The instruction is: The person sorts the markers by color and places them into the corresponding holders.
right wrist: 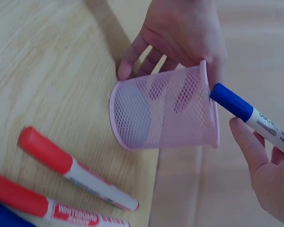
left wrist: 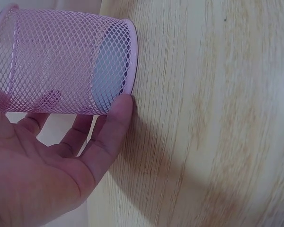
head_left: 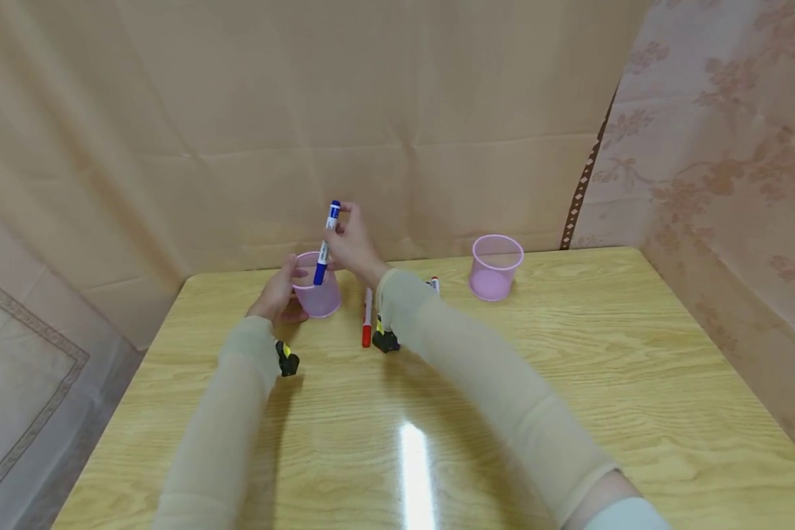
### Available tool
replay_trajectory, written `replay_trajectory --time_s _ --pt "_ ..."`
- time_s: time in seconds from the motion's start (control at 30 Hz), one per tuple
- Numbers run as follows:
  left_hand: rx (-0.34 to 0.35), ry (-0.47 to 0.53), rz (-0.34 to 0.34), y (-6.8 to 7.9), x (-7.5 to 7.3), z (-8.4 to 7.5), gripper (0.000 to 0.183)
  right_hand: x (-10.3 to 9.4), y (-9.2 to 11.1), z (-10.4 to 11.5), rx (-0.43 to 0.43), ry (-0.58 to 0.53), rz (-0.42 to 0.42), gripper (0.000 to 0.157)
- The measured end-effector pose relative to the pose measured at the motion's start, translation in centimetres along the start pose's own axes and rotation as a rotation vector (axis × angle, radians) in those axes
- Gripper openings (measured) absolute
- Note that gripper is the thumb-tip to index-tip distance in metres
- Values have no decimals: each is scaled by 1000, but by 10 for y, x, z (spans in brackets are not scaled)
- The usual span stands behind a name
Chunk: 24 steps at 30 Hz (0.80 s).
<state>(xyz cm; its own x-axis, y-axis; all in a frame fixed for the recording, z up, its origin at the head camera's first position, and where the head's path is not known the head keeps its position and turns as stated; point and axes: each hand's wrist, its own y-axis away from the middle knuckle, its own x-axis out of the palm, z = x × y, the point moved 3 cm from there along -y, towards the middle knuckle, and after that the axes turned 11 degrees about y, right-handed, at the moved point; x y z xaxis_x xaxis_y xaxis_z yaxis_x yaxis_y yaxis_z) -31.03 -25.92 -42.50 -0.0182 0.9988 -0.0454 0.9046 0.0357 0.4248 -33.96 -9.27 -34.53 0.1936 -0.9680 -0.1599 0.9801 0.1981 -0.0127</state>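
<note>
At the table's back left stands a pink mesh pen cup. My left hand grips its left side, with fingers behind the mesh and one fingertip by the base in the left wrist view. Between thumb and fingers, my right hand pinches a blue whiteboard marker. The marker slants over the cup's mouth, its blue cap lowermost, close to the rim in the right wrist view; whether they touch I cannot tell. No marker shows inside the mesh.
Two red whiteboard markers lie right of the held cup, beside a partly visible blue one. A second pink mesh cup stands farther right near the back edge. A beige curtain hangs behind the wooden table.
</note>
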Motion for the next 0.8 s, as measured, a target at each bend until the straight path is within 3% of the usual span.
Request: replay_trajectory --time_s 0.17,0.37,0.8 --pt "-9 52 9 -3 2 0 80 3 -2 4 -67 -15 -39 53" --pt "-10 37 2 -6 0 -1 81 8 -5 4 -125 -9 -24 57" --pt "-1 22 22 -3 -1 1 80 24 -4 -13 -169 90 -36 60"
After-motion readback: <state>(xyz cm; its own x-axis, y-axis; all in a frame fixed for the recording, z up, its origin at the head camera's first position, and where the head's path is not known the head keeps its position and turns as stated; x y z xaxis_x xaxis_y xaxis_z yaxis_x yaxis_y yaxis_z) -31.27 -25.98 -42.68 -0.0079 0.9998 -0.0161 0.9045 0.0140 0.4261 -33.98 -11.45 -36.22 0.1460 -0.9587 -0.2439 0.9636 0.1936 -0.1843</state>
